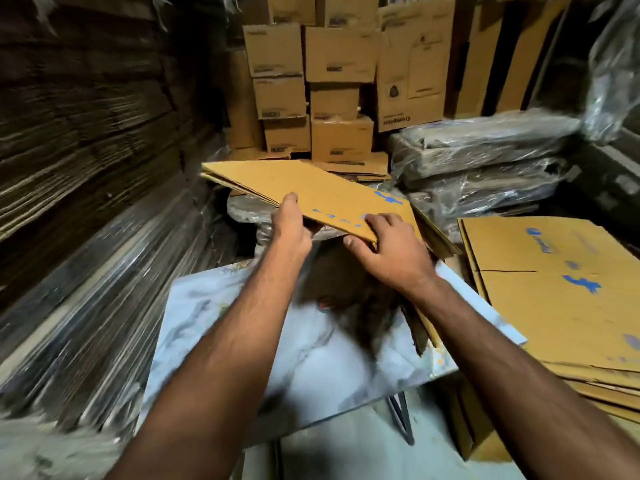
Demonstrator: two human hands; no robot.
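A flat folded cardboard box (311, 192) with blue print is held in the air above the far end of the table (329, 362), which has a pale marble-patterned top. The box is tilted, its near edge toward the person and its far corner past the table's far edge.

The left hand (291, 225) grips the box's near edge over the far left part of the table, with the thumb up on the top face and the other fingers hidden beneath the board. The right hand (391, 251) holds the box's near right corner, over the far right part of the table. Its fingers are curled on the printed top face and its thumb is tucked under the edge. Both forearms stretch out across the tabletop.

Just right of the table lies a pile of flat boxes (561, 299) with the same blue print. Beyond the table's far end stand stacked brown cartons (339, 81), and beyond its far right corner lie bundles wrapped in clear plastic (485, 157). Left of the table rises a tall wall of stacked cardboard sheets (86, 116), the lower part wrapped in plastic and blurred.
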